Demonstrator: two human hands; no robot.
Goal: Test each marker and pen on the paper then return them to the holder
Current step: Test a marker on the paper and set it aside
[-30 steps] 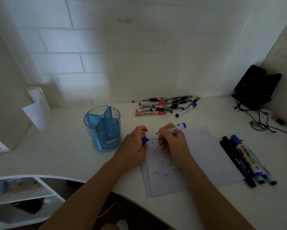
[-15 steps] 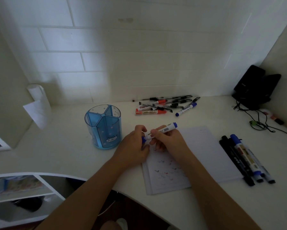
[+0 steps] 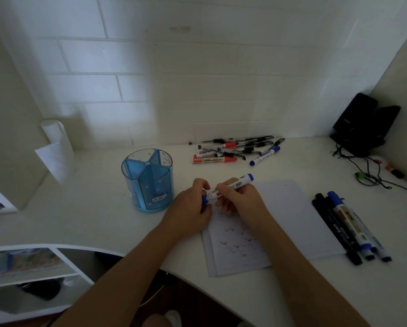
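Marker [image 3: 236,185]: white barrel with a blue end, held at frame centre just above the top edge of the paper [image 3: 289,218], tilted with the blue end up and to the right.
Right hand [image 3: 241,201]: fingers curled round the marker's barrel.
Left hand [image 3: 189,210]: pinches the blue cap [image 3: 205,200] at the marker's lower-left end; whether the cap is fully seated cannot be told.
Holder [image 3: 148,182]: blue, translucent, divided into compartments, upright on the desk [image 3: 98,208] just left of the left hand.
Paper: lies flat at centre right, small coloured test marks on its lower left part.
Pile [image 3: 235,151]: pens and markers loose on the desk, upper centre, near the wall.
Row [image 3: 348,228]: markers laid side by side, right of the paper.
Speakers [image 3: 362,123]: black, upper right corner, cables [image 3: 367,179] trailing below them.
Roll [image 3: 56,147]: white paper, standing at far left.
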